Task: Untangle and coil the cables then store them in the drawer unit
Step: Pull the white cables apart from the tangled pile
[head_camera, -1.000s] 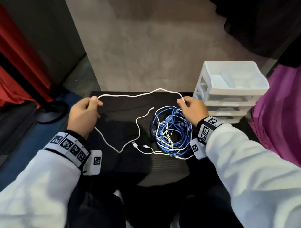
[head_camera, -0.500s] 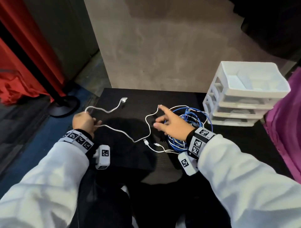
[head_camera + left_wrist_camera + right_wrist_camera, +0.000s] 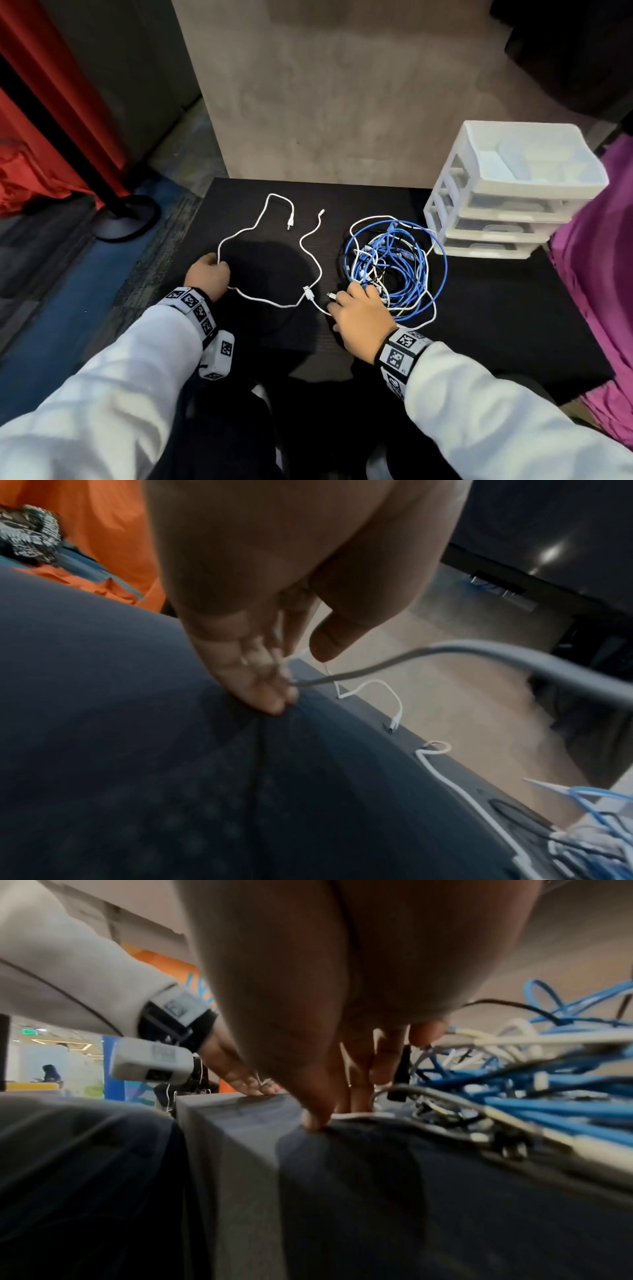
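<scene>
A loose white cable (image 3: pixel 260 230) lies in loops on the black table (image 3: pixel 496 308), its plug (image 3: pixel 290 224) toward the back. My left hand (image 3: pixel 207 275) pinches that white cable (image 3: pixel 301 654) between thumb and curled fingers at the table's left side. A tangle of blue, white and black cables (image 3: pixel 397 260) sits right of centre. My right hand (image 3: pixel 359 308) rests at the tangle's near-left edge, fingers (image 3: pixel 359 1091) pointing straight down among the strands and thumb tip (image 3: pixel 315 1121) on the table. A black plug (image 3: pixel 330 294) lies by its fingertips. The white drawer unit (image 3: pixel 513 192) stands back right, drawers shut.
A black pole base (image 3: pixel 125 219) stands on the floor left of the table. Red cloth (image 3: pixel 34 171) hangs at far left and purple fabric (image 3: pixel 599 274) borders the table's right edge. A beige wall panel (image 3: pixel 342 102) rises behind the table.
My right hand dropped from a raised, spread pose onto the near edge of the tangle. The left hand drew the white cable toward me, and its plug end shifted rightward on the table.
</scene>
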Available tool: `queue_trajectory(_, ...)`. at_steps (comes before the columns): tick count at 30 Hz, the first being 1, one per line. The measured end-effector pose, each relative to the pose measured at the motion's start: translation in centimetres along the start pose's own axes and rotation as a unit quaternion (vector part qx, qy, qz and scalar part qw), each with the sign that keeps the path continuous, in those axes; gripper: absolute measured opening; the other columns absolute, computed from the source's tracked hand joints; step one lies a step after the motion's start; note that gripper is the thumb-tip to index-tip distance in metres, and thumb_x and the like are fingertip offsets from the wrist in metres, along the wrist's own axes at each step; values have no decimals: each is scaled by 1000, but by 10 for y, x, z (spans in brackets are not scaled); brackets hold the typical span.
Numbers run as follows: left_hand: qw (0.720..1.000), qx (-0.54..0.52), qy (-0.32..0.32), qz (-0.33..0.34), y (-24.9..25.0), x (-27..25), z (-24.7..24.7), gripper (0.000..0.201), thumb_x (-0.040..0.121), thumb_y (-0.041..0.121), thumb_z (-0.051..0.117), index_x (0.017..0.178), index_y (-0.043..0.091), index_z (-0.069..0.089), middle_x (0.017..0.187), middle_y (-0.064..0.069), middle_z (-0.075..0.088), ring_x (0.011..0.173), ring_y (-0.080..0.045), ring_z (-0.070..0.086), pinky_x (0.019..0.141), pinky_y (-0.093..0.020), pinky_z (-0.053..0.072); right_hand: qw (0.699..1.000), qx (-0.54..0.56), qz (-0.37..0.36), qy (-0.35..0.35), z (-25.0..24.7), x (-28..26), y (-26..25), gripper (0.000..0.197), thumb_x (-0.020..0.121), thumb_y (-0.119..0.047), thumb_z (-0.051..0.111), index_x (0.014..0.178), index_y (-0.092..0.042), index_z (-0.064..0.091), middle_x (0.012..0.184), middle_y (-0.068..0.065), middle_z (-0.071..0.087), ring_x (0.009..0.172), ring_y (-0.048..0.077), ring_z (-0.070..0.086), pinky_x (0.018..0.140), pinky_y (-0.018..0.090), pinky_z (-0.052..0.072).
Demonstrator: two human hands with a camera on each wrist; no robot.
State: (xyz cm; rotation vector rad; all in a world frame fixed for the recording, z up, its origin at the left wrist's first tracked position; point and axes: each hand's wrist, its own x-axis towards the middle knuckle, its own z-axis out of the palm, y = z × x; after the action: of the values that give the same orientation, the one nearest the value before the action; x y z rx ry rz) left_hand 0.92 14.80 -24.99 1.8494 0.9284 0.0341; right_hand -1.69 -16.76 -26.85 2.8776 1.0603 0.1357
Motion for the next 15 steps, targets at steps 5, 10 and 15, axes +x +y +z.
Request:
queue_trajectory(5,967,32,129,219,21,-51,2,32,96,19,60,127,17,66,140,-10,46,120,-22,57,114,-31,39,996,82,27,36,-2,3,-2,19,69,-20,79,76,-26,63,77,-9,59,86,26,55,77,42,37)
queue_trajectory(10,905,74,-24,417,22,-100,31,16,96,14,64,99,23,77,108,7,64,97,-2,63,88,-13,46,990,138,20,-27,-18,-1,4,10,93,-23,60,102,-24,58,99,-8,66,104,23,48,95,46,36)
queue_trajectory(15,857,154,-174,460,13,-134,62,20,97,15,61,108,25,74,103,12,66,93,-3,62,88,-19,47,995,60,14,-76,-14,-13,0,23,81,-27,76,102,-19,71,101,0,70,102,32,57,87,50,42)
